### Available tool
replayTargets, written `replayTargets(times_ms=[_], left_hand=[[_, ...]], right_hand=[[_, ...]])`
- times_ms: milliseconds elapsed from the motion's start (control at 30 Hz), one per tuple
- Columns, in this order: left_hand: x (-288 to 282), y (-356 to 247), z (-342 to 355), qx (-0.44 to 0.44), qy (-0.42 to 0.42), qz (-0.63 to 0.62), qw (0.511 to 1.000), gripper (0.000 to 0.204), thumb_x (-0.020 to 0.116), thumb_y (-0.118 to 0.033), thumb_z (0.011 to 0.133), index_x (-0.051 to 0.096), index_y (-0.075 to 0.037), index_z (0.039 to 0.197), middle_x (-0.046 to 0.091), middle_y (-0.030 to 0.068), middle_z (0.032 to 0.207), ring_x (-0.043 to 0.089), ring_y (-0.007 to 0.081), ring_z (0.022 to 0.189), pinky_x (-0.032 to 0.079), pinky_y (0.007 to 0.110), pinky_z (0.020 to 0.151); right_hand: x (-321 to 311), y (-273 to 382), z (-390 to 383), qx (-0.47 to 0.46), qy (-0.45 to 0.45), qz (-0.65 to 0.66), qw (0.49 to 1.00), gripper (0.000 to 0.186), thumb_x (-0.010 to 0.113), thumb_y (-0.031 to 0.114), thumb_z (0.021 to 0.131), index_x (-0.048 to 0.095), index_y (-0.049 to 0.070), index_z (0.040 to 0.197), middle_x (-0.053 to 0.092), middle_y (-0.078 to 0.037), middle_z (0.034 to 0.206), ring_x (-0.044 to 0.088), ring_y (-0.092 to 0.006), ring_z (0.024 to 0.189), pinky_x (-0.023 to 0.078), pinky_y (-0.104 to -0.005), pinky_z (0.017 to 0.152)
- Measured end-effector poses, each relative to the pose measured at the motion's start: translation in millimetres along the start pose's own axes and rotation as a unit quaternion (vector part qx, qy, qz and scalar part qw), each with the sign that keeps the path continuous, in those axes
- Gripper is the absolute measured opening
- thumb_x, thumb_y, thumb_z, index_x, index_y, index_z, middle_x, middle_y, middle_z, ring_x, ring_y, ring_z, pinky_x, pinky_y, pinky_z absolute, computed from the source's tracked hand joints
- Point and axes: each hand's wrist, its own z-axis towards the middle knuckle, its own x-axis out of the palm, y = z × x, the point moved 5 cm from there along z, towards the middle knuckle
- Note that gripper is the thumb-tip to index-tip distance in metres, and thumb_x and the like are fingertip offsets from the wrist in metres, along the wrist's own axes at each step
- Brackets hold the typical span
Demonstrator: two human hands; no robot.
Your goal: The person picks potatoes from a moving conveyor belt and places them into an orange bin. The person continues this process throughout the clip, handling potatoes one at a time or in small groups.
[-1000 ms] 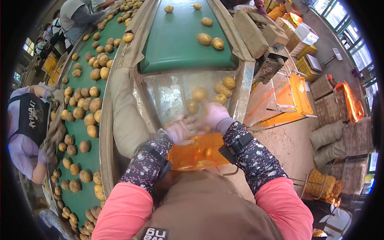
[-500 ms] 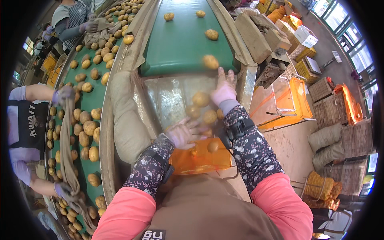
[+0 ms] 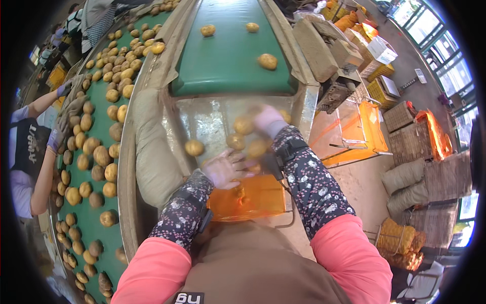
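Several potatoes (image 3: 194, 148) are on the metal chute (image 3: 202, 114) below the end of the green conveyor belt (image 3: 228, 83). My left hand (image 3: 226, 168) is at the chute's lower end, fingers spread, palm down, gripping nothing. Potatoes lie close to its fingertips. My right hand (image 3: 268, 121) is farther up the chute on the right, beside a potato (image 3: 244, 124); motion blurs its fingers, so their grip is unclear. Below the chute's lip hangs an orange mesh bag (image 3: 248, 200) on a metal frame. Three potatoes (image 3: 267, 62) ride on the belt above.
On the left, a second green belt (image 3: 109, 238) carries many potatoes, with a co-worker's gloved hands (image 3: 56, 137) over it. A stuffed sack (image 3: 157, 152) lines the chute's left side. To the right stand an orange mesh bag on a frame (image 3: 372, 126), wicker baskets (image 3: 412, 137) and boxes (image 3: 382, 50).
My right hand has moved down from the belt's edge onto the chute. A potato at the belt's end has dropped to the chute, and one that was over the orange bag no longer shows.
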Motion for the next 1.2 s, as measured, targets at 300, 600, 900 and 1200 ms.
replayTargets(times_ms=[300,600,900,1200], left_hand=[[6,1,0,0.010,-0.021,0.002,1.000,0.061,0.057,-0.046,0.093,0.043,-0.035,0.151,0.034,-0.0050,0.161,0.033,0.0251,0.146,0.023,0.054,0.120],[-1,-1,3,0.017,-0.004,-0.003,1.000,0.059,0.057,-0.045,0.093,0.045,-0.034,0.149,0.037,-0.0058,0.159,0.032,0.0226,0.147,0.021,0.053,0.123],[-8,-2,6,-0.011,0.034,-0.013,0.999,0.056,0.056,-0.045,0.095,0.045,-0.036,0.149,0.049,-0.0017,0.148,0.039,0.0253,0.143,0.022,0.053,0.122],[-22,-8,9,-0.043,0.106,-0.043,0.993,0.057,0.057,-0.044,0.094,0.045,-0.035,0.149,0.050,-0.0015,0.146,0.038,0.0235,0.143,0.022,0.053,0.122]], right_hand=[[-1,37,-57,-0.024,0.121,0.741,0.660,0.052,0.063,0.019,0.092,0.044,0.017,0.140,0.057,-0.016,0.123,0.060,-0.0305,0.102,0.055,-0.0441,0.085],[4,65,-91,0.010,0.226,0.873,0.431,0.054,0.056,0.030,0.098,0.041,0.010,0.147,0.056,-0.024,0.124,0.060,-0.0294,0.091,0.053,-0.0349,0.068],[1,74,-101,-0.055,0.304,0.815,0.490,0.061,0.045,0.046,0.100,0.043,0.004,0.144,0.066,-0.025,0.105,0.046,-0.0164,0.043,0.038,-0.0264,0.039],[5,77,-106,0.011,0.228,0.851,0.474,0.056,0.053,0.035,0.094,0.045,0.004,0.139,0.060,-0.026,0.124,0.066,-0.0268,0.076,0.055,-0.0328,0.059]])
